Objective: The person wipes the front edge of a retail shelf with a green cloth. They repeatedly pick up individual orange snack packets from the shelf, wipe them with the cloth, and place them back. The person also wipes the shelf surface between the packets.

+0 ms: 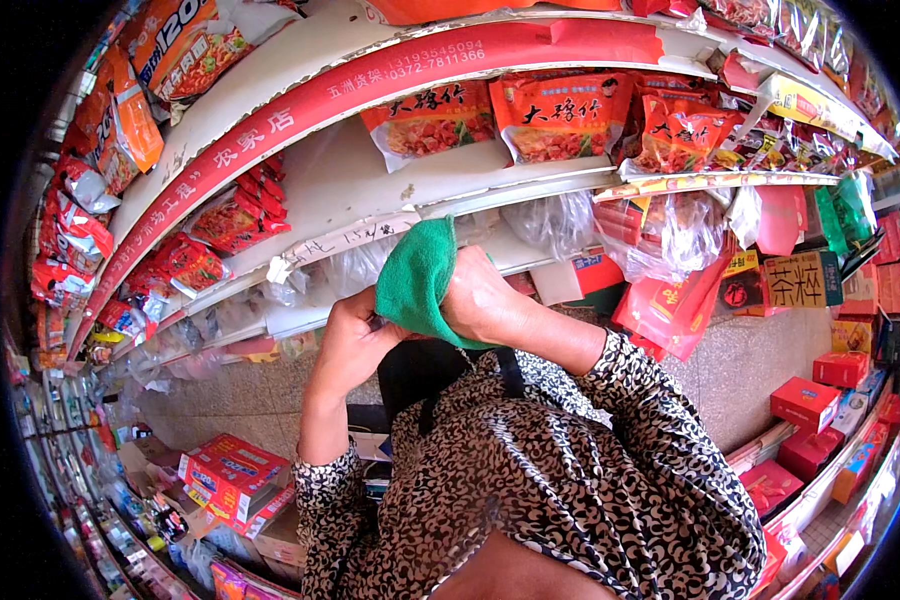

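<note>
A green cloth (pixel 418 281) is bunched between my hands, in front of my chest. My right hand (pixel 481 292) is closed on its right side, with part of the cloth draped over the fingers. My left hand (pixel 352 337) holds the lower left edge, thumb pointing inward; its fingertips are partly hidden behind the cloth. Just beyond my hands runs a white metal shelf (pixel 330 169). Red instant noodle packets (pixel 562 120) stand on it, and a handwritten paper strip (pixel 352 240) is fixed along its front edge.
Clear plastic bags (pixel 551 221) hang or lie on the lower shelf. A red gift bag (pixel 675 307) and a brown box (pixel 802 279) are to the right. Red cartons (pixel 236 476) are stacked behind me at left. Red boxes (pixel 804 405) line another shelf at lower right.
</note>
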{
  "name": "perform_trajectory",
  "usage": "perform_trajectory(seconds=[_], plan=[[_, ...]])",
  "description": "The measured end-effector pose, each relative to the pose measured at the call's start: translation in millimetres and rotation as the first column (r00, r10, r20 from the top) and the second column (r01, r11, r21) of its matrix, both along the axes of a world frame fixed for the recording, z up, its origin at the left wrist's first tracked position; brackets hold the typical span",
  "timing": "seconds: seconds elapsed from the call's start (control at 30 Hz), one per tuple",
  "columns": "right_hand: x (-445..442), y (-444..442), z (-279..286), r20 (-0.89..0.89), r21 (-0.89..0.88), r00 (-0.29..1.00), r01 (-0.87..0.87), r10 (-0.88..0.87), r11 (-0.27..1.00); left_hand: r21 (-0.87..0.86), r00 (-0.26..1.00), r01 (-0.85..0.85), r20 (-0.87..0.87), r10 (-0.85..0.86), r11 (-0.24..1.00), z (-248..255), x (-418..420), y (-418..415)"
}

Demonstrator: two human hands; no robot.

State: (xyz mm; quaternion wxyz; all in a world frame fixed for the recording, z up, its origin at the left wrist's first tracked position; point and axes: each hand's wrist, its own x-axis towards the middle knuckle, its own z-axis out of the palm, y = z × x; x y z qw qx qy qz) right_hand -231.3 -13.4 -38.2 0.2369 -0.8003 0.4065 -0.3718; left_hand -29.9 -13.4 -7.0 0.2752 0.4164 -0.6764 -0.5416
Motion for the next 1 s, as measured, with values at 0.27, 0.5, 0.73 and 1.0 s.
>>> perform_trajectory(seconds=[0.27,0.5,0.73,1.0], plan=[[-1.4,-13.6,-45.8,0.914,0.39,0.321,-0.519,-0.25,0.76,-0.053,0.974,0.011,0.227,0.001,0.999,10.0,-11.8,0.3],[-66.5,-18.4,-48.0,0.056,0.241,0.984,0.154,-0.172,0.958,-0.022,0.977,-0.209,0.025,0.21,0.978,10.4,2.8,-2.9],[-18.9,7.0,-3.9,0.21,0.298,0.974,0.023,-0.089,0.954,-0.155,0.977,-0.165,0.107,0.183,0.974,7.8,-0.7,-7.9],[-44.0,9.8,-12.1,0.428,0.419,0.904,-0.188,-0.011,0.888,-0.043,0.925,-0.376,-0.081,0.372,0.926,12.0,16.6,-9.2]])
